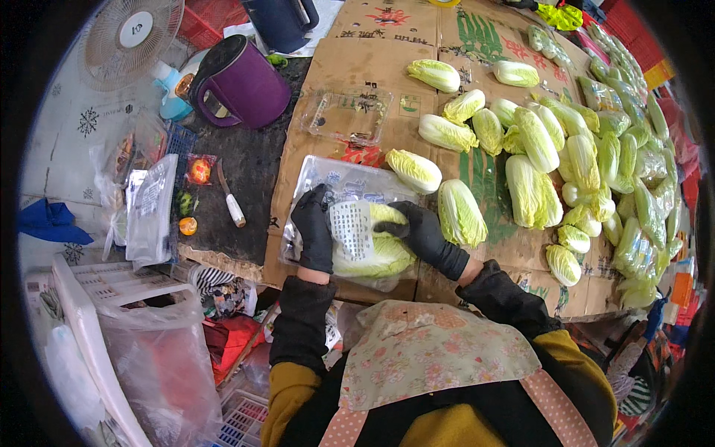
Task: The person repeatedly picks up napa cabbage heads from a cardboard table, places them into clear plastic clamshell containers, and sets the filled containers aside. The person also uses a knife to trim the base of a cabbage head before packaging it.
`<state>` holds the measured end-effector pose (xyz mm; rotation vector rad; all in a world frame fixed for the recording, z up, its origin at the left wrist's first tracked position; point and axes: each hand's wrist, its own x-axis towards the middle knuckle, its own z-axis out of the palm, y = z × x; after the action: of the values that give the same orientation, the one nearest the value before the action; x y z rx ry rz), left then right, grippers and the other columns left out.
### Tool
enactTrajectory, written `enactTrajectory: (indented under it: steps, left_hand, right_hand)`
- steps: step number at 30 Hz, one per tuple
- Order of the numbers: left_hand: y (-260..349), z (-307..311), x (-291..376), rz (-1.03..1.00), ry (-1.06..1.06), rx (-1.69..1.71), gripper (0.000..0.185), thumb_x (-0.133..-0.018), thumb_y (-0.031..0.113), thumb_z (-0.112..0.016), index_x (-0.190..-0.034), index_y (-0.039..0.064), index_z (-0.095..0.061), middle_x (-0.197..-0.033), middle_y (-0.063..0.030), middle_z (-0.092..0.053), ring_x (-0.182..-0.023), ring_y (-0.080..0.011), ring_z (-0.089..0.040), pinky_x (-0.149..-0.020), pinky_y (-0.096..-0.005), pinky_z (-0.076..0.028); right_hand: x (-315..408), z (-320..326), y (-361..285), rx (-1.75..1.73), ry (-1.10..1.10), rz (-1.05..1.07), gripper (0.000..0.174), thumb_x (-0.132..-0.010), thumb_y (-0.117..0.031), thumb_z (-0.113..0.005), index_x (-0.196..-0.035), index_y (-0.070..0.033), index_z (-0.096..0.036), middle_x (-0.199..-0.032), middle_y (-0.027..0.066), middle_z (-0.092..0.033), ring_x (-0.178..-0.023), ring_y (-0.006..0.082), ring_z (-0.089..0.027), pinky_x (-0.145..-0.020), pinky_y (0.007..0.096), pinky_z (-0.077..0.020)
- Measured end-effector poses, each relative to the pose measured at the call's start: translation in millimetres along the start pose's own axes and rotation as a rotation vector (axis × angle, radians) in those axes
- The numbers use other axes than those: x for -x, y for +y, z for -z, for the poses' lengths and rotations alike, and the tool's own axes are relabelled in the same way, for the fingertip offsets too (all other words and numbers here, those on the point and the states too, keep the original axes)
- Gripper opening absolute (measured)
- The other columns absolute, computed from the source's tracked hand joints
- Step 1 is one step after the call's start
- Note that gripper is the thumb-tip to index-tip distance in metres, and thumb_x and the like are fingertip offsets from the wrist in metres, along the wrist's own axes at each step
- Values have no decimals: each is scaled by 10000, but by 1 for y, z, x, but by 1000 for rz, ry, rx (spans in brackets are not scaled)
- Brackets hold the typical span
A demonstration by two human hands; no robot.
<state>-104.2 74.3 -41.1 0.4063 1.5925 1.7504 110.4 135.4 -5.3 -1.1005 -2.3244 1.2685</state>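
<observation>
A napa cabbage (pixel 388 254) lies on its side before me, its left part inside a clear printed plastic bag (pixel 352 230). My left hand (pixel 315 226), in a black glove, holds the bag's left edge; its fingertips are partly hidden in the plastic. My right hand (pixel 427 234), also gloved in black, grips the cabbage's upper right side. Beneath them a stack of clear plastic bags (pixel 313 173) rests on the cardboard. Two loose napa cabbages, one above (pixel 414 171) and one to the right (pixel 461 213), lie close to my right hand.
More bare cabbages (pixel 533 193) are heaped on the right, with bagged ones (pixel 642 240) beyond. A clear plastic tray (pixel 349 117) lies above the bags. On the left are a white-handled knife (pixel 234 210), a purple kettle (pixel 246 84), small fruits (pixel 199 170) and a fan (pixel 134 33).
</observation>
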Motion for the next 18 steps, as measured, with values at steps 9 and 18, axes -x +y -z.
enactTrajectory:
  steps: [9, 18]
  left_hand:
    - [8, 18, 48, 20, 226, -5, 498, -972, 266, -442, -1367, -19, -337, -1347, -174, -446, -1197, -223, -462, -995, -305, -354]
    - [1, 0, 72, -216, 118, -520, 518, -931, 189, -526, -1383, 28, -330, -1286, -199, -495, -1143, -249, -513, -949, -326, -403]
  right_hand:
    - [-26, -18, 18, -290, -4, 166, 377, -803, -159, -677, -1128, 3, -577, -1020, 152, -629, -910, 226, -609, -822, 327, -461]
    - [-40, -21, -8, -816, 87, -71, 439, -791, -120, -700, -1183, -23, -527, -1095, 75, -580, -947, 162, -561, -813, 295, -476]
